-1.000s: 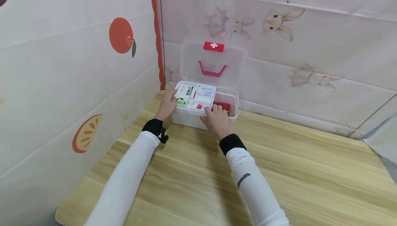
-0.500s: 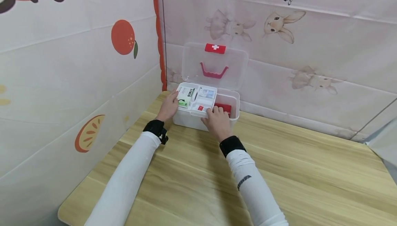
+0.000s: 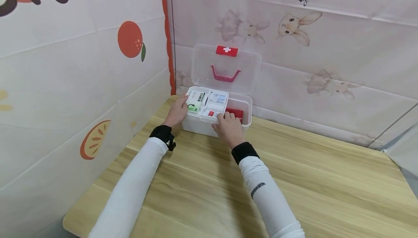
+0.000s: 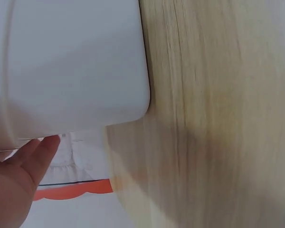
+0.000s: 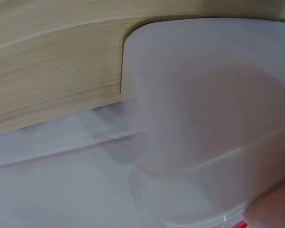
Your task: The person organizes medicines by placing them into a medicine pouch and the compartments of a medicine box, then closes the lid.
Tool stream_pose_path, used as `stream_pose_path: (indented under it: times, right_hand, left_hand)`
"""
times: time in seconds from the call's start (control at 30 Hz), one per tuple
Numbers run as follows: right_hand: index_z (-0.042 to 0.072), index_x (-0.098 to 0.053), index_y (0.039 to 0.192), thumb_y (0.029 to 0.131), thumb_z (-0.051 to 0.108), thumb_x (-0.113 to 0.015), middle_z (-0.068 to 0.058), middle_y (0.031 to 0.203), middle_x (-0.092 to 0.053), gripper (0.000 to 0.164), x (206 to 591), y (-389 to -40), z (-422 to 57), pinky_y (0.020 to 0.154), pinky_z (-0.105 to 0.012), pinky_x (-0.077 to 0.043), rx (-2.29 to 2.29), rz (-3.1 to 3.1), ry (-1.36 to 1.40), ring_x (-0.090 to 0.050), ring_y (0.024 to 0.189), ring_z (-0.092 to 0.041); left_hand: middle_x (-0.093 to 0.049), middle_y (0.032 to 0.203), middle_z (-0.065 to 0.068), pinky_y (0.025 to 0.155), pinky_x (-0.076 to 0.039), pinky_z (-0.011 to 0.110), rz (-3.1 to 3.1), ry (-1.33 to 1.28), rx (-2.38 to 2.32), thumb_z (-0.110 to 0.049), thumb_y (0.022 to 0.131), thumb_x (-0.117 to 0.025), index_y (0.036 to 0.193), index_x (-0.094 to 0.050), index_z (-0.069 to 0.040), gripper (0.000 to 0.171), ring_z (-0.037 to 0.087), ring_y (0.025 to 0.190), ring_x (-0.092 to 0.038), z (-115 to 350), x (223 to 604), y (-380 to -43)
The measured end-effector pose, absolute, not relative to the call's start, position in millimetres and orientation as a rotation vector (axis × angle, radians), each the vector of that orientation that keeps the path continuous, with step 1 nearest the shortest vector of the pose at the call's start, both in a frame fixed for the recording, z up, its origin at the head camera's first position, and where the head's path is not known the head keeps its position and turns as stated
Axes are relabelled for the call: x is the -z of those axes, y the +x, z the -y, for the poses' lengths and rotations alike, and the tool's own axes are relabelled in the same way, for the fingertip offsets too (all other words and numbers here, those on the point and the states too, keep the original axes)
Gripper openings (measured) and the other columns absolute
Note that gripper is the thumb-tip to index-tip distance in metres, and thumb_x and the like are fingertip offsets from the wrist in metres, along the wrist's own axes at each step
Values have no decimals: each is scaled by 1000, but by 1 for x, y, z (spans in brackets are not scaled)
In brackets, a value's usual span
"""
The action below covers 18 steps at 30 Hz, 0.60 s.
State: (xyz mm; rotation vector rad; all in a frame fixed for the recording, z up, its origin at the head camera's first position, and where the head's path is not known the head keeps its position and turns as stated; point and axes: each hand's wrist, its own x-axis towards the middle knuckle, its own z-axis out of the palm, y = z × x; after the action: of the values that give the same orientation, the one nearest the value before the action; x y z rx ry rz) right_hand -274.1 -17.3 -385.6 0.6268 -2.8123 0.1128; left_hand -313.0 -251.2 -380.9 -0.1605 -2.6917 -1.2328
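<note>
A white first-aid box (image 3: 199,127) stands against the back wall with its clear lid (image 3: 248,67) raised. At its top left sits a white insert tray (image 3: 212,105) holding a green-and-white carton (image 3: 196,102) and smaller packets. My left hand (image 3: 177,113) grips the tray's left edge; in the left wrist view its fingers (image 4: 40,156) reach along the box's side under the rim. My right hand (image 3: 229,129) grips the tray's front right corner with curled fingers. Right of the tray, inside the box, lies a red item (image 3: 236,113), partly hidden by that hand.
The box rests on a wood-grain table (image 3: 183,194) near its back left corner. A fruit-print wall cloth (image 3: 98,67) borders the left side, and a rabbit-print cloth (image 3: 326,56) hangs close behind the lid. A pink handle (image 3: 225,76) shows on the lid.
The head view has shifted slightly. Both hands keep their places on the tray, and the box and lid have not visibly moved.
</note>
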Motion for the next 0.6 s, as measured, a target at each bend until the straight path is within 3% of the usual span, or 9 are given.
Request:
stream_pose_path:
  times: [0.23,0.43,0.6]
  right_hand:
    - [9,-53,129,97,45,-61,-15,114,-57,48,374,-275,14,94,-45,-48,-167,2904,683,-49,101,-31]
    - [15,-51,140,99,55,-49,-17,123,-53,57,365,-276,8,100,-49,-44,-190,2984,737,-47,108,-33]
    - [20,-52,143,102,55,-42,-19,133,-49,55,360,-282,1,106,-51,-38,-269,3006,793,-42,117,-34]
  left_hand:
    - [-22,163,16,122,-17,42,2776,-192,1106,-14,104,-31,152,-32,3,51,28,151,-19,256,376,-316]
    - [-20,163,17,122,-17,46,2871,-219,993,-17,105,-30,153,-30,3,52,30,151,-18,258,371,-316]
    - [-18,163,18,121,-17,48,2937,-242,967,-19,106,-30,153,-28,2,52,32,151,-17,259,366,-314]
